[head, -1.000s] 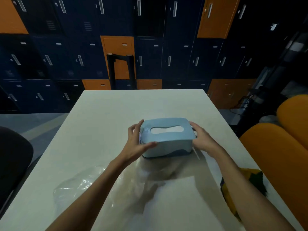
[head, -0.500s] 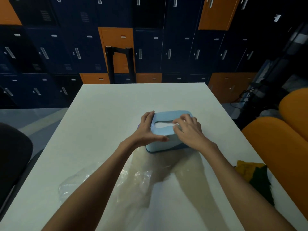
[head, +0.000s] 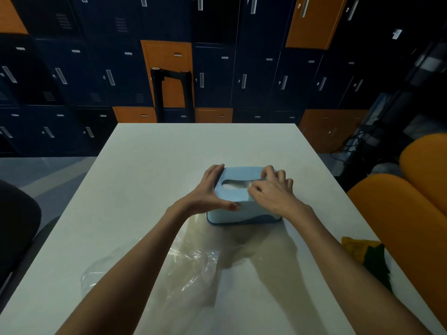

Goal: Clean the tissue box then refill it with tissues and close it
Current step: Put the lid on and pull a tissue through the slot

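Observation:
A light blue tissue box (head: pixel 235 198) with its lid on stands in the middle of the white table (head: pixel 157 160). White tissue (head: pixel 233 185) shows through the oval slot in the lid. My left hand (head: pixel 205 192) grips the box's left end, thumb on the near side and fingers over the far corner. My right hand (head: pixel 271 192) lies on top of the lid with its fingertips pinched together at the right end of the slot. Whether tissue is between those fingertips is hidden.
A crumpled clear plastic wrapper (head: pixel 174 267) lies on the table near me, under my left forearm. A yellow and green cloth (head: pixel 365 252) lies at the table's right edge. Orange seats (head: pixel 406 213) stand to the right, a dark chair (head: pixel 17 228) to the left, lockers behind.
My right hand has moved from the box's right end onto the lid and now pinches at the slot. My left hand has kept its grip on the left end.

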`<move>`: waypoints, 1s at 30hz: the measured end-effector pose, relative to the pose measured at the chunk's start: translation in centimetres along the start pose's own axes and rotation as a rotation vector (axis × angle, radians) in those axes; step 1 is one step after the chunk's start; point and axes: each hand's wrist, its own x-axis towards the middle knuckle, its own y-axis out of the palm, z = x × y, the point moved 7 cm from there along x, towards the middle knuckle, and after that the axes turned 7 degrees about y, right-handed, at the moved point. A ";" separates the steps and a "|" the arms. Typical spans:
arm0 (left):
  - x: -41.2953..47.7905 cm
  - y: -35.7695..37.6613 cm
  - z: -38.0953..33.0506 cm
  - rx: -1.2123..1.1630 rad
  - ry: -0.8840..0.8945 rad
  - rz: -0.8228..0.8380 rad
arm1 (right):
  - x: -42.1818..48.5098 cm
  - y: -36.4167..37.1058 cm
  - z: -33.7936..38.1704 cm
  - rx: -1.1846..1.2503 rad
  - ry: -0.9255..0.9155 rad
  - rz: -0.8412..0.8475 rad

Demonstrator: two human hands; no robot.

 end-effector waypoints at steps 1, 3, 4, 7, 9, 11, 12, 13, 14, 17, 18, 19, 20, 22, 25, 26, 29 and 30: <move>0.0 0.0 0.0 -0.003 0.000 0.007 | 0.1 -0.1 0.0 0.026 0.006 -0.002; 0.1 0.0 0.0 0.001 -0.002 0.019 | 0.4 -0.3 -0.4 0.119 0.023 -0.047; 0.1 0.1 0.1 0.005 -0.001 0.022 | 0.5 -0.6 -0.7 0.194 0.046 -0.102; 0.2 0.1 0.3 0.014 -0.002 0.025 | 0.5 -1.7 -1.7 0.349 0.152 -0.291; 0.2 0.1 0.4 0.011 -0.003 0.023 | 0.6 -1.6 -1.6 0.289 0.210 -0.332; 0.2 0.1 0.3 0.009 0.002 0.022 | 0.9 -1.3 -1.3 0.222 0.254 -0.338; 0.2 0.2 0.3 0.008 0.004 0.022 | 1.1 -1.3 -1.1 0.197 0.271 -0.335; 0.2 0.2 0.2 0.006 0.005 0.022 | 1.3 -1.3 -1.0 0.171 0.284 -0.330; 0.2 0.1 0.2 0.005 0.008 0.021 | 1.6 -1.2 -0.8 0.146 0.294 -0.318; 0.2 0.0 -0.2 0.004 0.020 0.022 | 1.7 -0.9 -0.6 0.117 0.273 -0.249; 0.2 0.0 -0.1 0.000 0.016 0.023 | 1.5 -0.5 -0.6 0.109 0.241 -0.207; 0.2 0.0 0.0 -0.006 0.012 0.020 | 1.4 0.1 -0.5 0.089 0.198 -0.154; 0.2 0.0 0.2 -0.006 0.009 0.019 | 1.2 0.7 -0.5 0.065 0.155 -0.099; 0.2 0.0 0.4 0.000 0.005 0.022 | 1.2 1.5 -0.7 0.037 0.107 -0.008; 0.3 0.1 0.6 0.002 -0.005 0.031 | 1.5 1.9 -1.1 0.049 0.098 0.071; 0.2 0.1 0.5 0.000 -0.004 0.030 | 1.6 1.9 -1.1 0.054 0.092 0.079; 0.2 0.0 0.4 -0.001 0.000 0.023 | 1.7 2.1 -0.9 0.030 0.074 0.079; 0.2 0.0 0.4 0.000 0.000 0.021 | 1.6 2.1 -0.8 0.018 0.068 0.079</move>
